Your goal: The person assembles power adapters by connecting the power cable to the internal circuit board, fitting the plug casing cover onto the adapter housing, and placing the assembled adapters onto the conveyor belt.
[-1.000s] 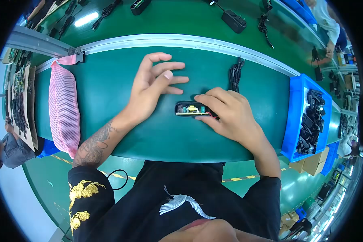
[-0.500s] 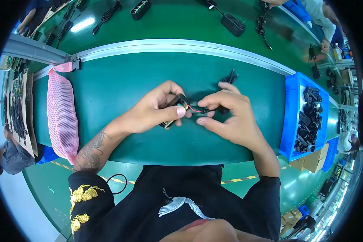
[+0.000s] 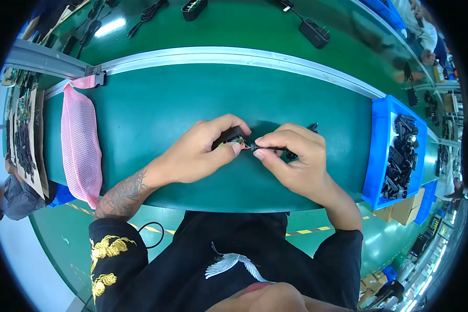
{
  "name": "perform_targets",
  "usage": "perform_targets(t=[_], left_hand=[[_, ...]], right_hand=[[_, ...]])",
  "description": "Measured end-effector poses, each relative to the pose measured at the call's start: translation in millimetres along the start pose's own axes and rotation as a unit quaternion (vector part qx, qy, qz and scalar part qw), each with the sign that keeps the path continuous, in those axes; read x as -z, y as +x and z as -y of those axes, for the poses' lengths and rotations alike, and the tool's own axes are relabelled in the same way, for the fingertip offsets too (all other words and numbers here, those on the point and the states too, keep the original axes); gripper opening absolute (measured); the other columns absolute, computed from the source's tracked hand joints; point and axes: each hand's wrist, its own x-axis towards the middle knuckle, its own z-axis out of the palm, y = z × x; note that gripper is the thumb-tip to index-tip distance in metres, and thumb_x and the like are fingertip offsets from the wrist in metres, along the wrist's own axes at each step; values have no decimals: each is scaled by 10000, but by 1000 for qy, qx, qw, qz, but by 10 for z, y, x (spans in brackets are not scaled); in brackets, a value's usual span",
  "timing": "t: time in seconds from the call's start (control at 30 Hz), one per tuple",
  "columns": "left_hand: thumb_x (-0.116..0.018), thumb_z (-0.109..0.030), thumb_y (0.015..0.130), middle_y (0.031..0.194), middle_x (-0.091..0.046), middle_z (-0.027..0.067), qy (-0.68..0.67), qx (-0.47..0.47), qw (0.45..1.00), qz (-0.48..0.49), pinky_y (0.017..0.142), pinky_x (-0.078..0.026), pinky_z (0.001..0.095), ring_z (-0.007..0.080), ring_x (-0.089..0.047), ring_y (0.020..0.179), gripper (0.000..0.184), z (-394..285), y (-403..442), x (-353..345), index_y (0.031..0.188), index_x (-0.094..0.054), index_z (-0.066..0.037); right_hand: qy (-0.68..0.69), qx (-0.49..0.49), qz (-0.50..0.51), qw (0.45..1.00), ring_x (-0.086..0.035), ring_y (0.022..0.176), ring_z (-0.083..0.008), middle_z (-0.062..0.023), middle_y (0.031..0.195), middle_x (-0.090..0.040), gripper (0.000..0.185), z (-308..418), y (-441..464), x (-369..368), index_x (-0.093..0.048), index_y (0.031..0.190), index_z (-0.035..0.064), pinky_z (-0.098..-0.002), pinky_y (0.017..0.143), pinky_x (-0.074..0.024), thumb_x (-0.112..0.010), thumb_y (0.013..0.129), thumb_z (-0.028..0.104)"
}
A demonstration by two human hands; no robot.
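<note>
Between the fingers and thumb of my left hand point(image 3: 205, 148) is a black power adapter housing point(image 3: 231, 136), with part of a circuit board showing at its open end. Red wire point(image 3: 245, 147) runs from that end to a black cable point(image 3: 269, 148). My right hand point(image 3: 299, 156) pinches the cable close to its strain relief, thumb and forefinger pressed together. The rest of the cable is bunched behind and under the right hand, partly hidden. Both hands are just above the green work surface point(image 3: 161, 114), close together.
At the right stands a blue bin point(image 3: 375, 156) of small black parts point(image 3: 399, 156). A pink mesh bag point(image 3: 81, 145) hangs at the left. Beyond the metal rail point(image 3: 234, 54), adapters point(image 3: 314, 33) and cables lie on a green belt. Other people are at the far edges.
My right thumb and forefinger have closed on the cable near its strain relief. The housing has turned in my left hand, its open end facing right. Items on the far belt have shifted right.
</note>
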Motion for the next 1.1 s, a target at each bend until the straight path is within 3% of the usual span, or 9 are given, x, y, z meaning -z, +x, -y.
perform_targets(t=[0.13, 0.23, 0.33, 0.57, 0.67, 0.93, 1.03, 1.1], left_hand=[[-567, -147, 994, 914, -627, 7, -7, -26, 1000, 0, 695, -466, 265, 78, -554, 803, 325, 86, 19, -27, 1277, -623, 4], [-540, -169, 1026, 905, -634, 6, -52, 49, 997, 36, 658, -471, 245, 65, -567, 785, 304, -3, 7, -12, 1260, -636, -1], [-545, -196, 1037, 830, -670, 77, -71, 43, 996, 33, 673, -490, 332, 139, -606, 744, 282, -6, 1, -32, 1145, -676, 30], [-532, -206, 1040, 811, -663, 75, -54, 67, 996, 38, 662, -489, 330, 140, -598, 724, 290, -49, -3, -30, 1113, -683, 31], [-542, -200, 1024, 807, -664, 75, -46, 77, 995, 45, 663, -494, 332, 141, -602, 725, 286, -50, 1, -23, 1111, -686, 31], [-561, -175, 998, 818, -683, 88, -77, 59, 995, 30, 694, -526, 337, 151, -651, 766, 282, 69, -2, -83, 1094, -695, 54], [-533, -130, 1026, 933, -687, 32, -80, 112, 989, 57, 672, -512, 272, 90, -619, 797, 265, -39, -3, -43, 1192, -674, 20], [-555, -174, 1008, 846, -681, 69, -71, 99, 991, 56, 667, -508, 320, 129, -626, 755, 282, -11, -6, -49, 1121, -699, 39]], right_hand=[[-13, 14, 11, 1000, -661, 645, -210, -94, 816, -727, 182, -25, -6, -25, -762, 967, 30, -313, 569, -508, -861, 816, 10], [-4, 22, 9, 1000, -663, 645, -213, -97, 814, -727, 179, -60, -25, -67, -762, 967, 28, -310, 564, -508, -860, 818, 9], [9, 7, 2, 1000, -666, 645, -215, -99, 814, -728, 166, -30, -22, -56, -763, 964, 25, -309, 561, -511, -855, 826, 9], [8, 20, 29, 999, -656, 649, -163, -94, 809, -740, 156, -54, -7, -40, -776, 968, 9, -282, 577, -489, -836, 830, -34], [-59, 85, 28, 994, -687, 665, -241, -83, 817, -729, 178, -100, 2, -35, -767, 937, 51, -335, 577, -525, -862, 791, 20], [-72, 121, 29, 990, -714, 699, -245, -73, 825, -736, 175, -100, 6, -43, -768, 898, 56, -354, 589, -536, -875, 763, 31], [-44, 111, 48, 992, -718, 709, -248, -76, 835, -742, 183, -99, 3, -37, -771, 904, 50, -354, 595, -542, -877, 757, 30], [-37, 108, 54, 992, -721, 715, -250, -79, 841, -744, 189, -95, 14, -32, -774, 913, 47, -353, 596, -543, -877, 755, 28]])
